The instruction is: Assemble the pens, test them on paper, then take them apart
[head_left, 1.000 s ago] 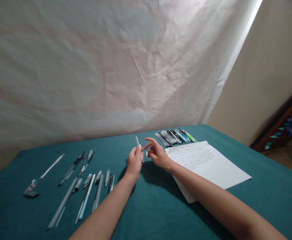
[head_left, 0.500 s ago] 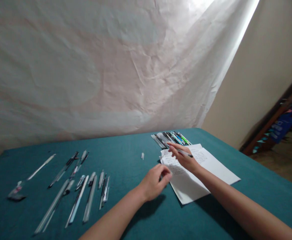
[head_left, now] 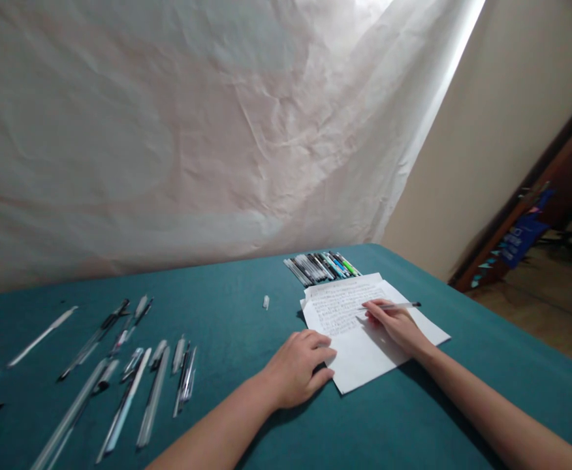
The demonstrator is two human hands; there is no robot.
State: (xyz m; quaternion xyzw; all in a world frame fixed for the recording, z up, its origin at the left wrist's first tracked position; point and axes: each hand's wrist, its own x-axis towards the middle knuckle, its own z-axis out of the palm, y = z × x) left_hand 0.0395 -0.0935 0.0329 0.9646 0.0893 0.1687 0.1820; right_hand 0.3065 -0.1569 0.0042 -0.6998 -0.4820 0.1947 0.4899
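Note:
A pen (head_left: 397, 305) lies between the fingers of my right hand (head_left: 392, 324), its tip over the handwriting on a stack of white paper (head_left: 359, 362). The pen slants, with its dark end pointing right. My left hand (head_left: 301, 367) rests flat on the table beside the paper, fingers apart and fingertips at the sheet's left edge. Rows of small writing fill the upper part of the top sheet, too small to read. Whether the pen tip touches the sheet I cannot tell.
Several pens (head_left: 321, 267) lie in a row behind the paper. A small clear cap (head_left: 266, 301) sits alone left of it. Pen parts, including a clear barrel (head_left: 153, 398) and a white stick (head_left: 44, 336), spread over the left side of the green tablecloth (head_left: 237, 346).
My right hand has come down onto the paper, turning the pen tip toward the writing. My left hand has lowered and flattened at the sheet's edge. The view has shifted right.

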